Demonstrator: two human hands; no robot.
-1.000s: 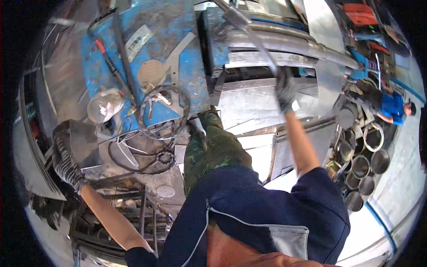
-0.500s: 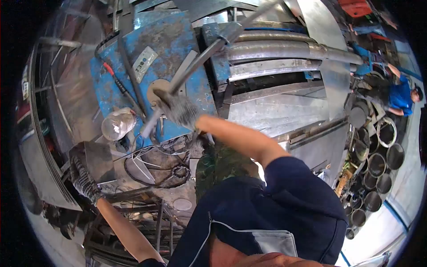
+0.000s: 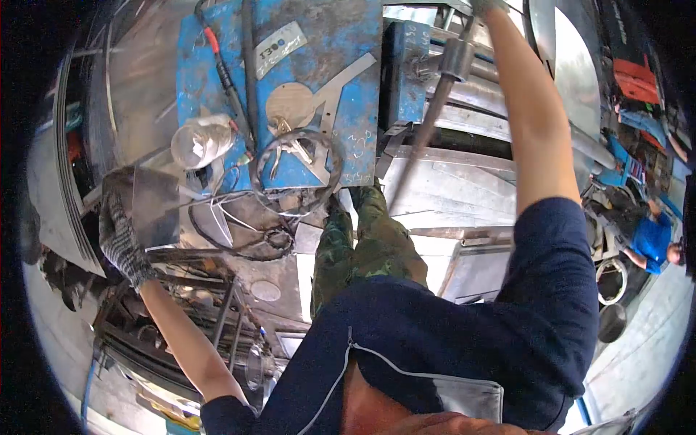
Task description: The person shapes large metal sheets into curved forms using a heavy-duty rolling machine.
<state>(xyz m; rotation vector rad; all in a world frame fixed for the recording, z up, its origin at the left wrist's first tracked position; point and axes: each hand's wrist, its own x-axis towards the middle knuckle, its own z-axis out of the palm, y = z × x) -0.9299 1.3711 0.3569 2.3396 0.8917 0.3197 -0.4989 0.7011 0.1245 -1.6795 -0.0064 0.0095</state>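
Note:
My left hand (image 3: 123, 235), in a grey knit glove, grips the left edge of a small flat metal sheet (image 3: 156, 209). My right hand (image 3: 487, 6), also gloved, is at the top edge of the view, closed at the upper end of a long metal bar (image 3: 422, 138); its fingers are partly cut off. The bar slants through a metal collar (image 3: 457, 59) beside a blue machine block (image 3: 407, 72). Left of the block, a blue steel table (image 3: 348, 29) carries a round metal disc (image 3: 290, 104), a pair of locking pliers (image 3: 296, 147) and a coiled black ring (image 3: 262, 174).
A clear plastic tub (image 3: 201, 145) and a red-and-black welding holder (image 3: 225, 80) lie on the table's left side. Cables (image 3: 239, 250) tangle below its front edge. Rollers (image 3: 482, 90) lie behind the bar. Another person in a blue shirt (image 3: 651, 235) is at far right.
My right hand has moved from the bar's lower end over the table up to the right, and the bar has swung steeper. My left hand still holds the sheet. The view has shifted.

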